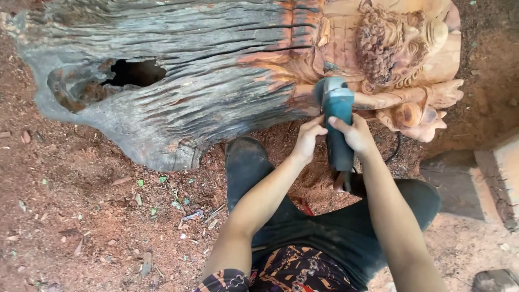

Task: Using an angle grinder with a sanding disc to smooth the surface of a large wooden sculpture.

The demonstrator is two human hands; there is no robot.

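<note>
Log (178,81) is lying on the sawdust-strewn ground (81,216), its left stretch grey, weathered, hollowed (untouched bark-side, by the look). Further right, raw orange wood is showing a carved figure (400,48), well advanced but rough where it meets the grey. Left hand (309,138) and right hand (354,135) are both wrapping the teal angle grinder (336,116), grip closed, head pressing against the carving's lower edge.

Ahead: weathered log (178,81) with carved figure (400,48) blocks the way.
Left: open sawdust ground (81,205), scattered chips only.
Right: stone block (459,184) near knee.
Below: person's legs (324,227) fill the space.
</note>
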